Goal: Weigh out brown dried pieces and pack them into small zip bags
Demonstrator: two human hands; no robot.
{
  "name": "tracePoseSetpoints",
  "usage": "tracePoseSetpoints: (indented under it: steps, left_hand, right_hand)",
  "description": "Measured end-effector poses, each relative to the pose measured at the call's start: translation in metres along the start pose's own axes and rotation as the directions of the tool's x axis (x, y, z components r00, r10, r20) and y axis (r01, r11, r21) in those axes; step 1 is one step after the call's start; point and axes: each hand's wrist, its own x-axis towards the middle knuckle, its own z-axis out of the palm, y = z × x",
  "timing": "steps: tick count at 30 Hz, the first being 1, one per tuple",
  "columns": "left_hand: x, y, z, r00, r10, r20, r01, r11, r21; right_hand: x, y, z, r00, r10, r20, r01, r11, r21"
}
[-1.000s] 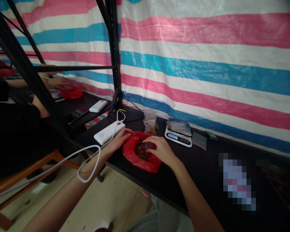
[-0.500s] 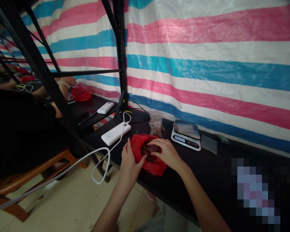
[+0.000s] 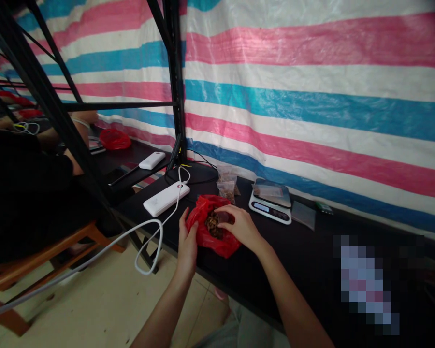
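A red plastic bag (image 3: 221,246) lies on the black table with its mouth rolled open, full of small brown dried pieces (image 3: 213,226). My left hand (image 3: 187,241) grips the bag's left rim between thumb and fingers. Over the bag's mouth, my right hand (image 3: 241,227) pinches a small dark translucent piece (image 3: 224,217), cup-like in shape, against the brown pieces. Its lower part is hidden by my fingers and the contents. Just behind the bag are small clear zip bags (image 3: 226,191) with brown bits inside.
A white digital scale (image 3: 271,212) carries a flat clear bag (image 3: 270,192); another flat bag (image 3: 303,215) lies beside it. A white power bank (image 3: 166,198) with a looping white cable (image 3: 162,241) is at left. Behind a black metal frame (image 3: 176,72) sits another person (image 3: 25,193).
The view has shifted slightly, moving everything left. My left thumb has drawn back from the bag's mouth to its left rim. My right hand keeps its pinch on the dark piece.
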Motion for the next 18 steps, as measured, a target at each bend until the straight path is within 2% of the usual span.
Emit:
tracePoseSetpoints:
  steps: [3, 5, 8, 10, 14, 18]
  left_hand:
    - [0.003, 0.006, 0.005, 0.999, -0.002, -0.033, -0.001, 0.996, -0.09]
    - [0.005, 0.01, 0.01, 0.997, -0.022, -0.077, 0.006, 0.977, -0.212]
    - [0.007, 0.014, 0.018, 0.987, -0.103, -0.122, 0.043, 0.907, -0.418]
    - [0.008, 0.014, 0.021, 0.982, -0.152, -0.11, 0.079, 0.868, -0.49]
    - [0.009, 0.012, 0.019, 0.981, -0.177, -0.081, 0.113, 0.857, -0.502]
    - [0.012, 0.009, 0.009, 0.981, -0.172, -0.086, 0.12, 0.898, -0.422]
  right_hand:
    - [0.0, 0.003, 0.004, 1.0, 0.02, -0.015, -0.018, 0.997, 0.081]
    - [0.001, 0.006, 0.008, 0.999, 0.037, -0.02, -0.034, 0.989, 0.147]
    - [0.002, 0.012, 0.012, 0.997, 0.079, -0.02, -0.072, 0.964, 0.256]
    - [0.002, 0.015, 0.013, 0.995, 0.098, -0.017, -0.087, 0.938, 0.336]
    - [0.003, 0.017, 0.012, 0.991, 0.135, -0.013, -0.111, 0.861, 0.496]
    - [0.005, 0.019, 0.011, 0.988, 0.155, -0.007, -0.116, 0.767, 0.631]
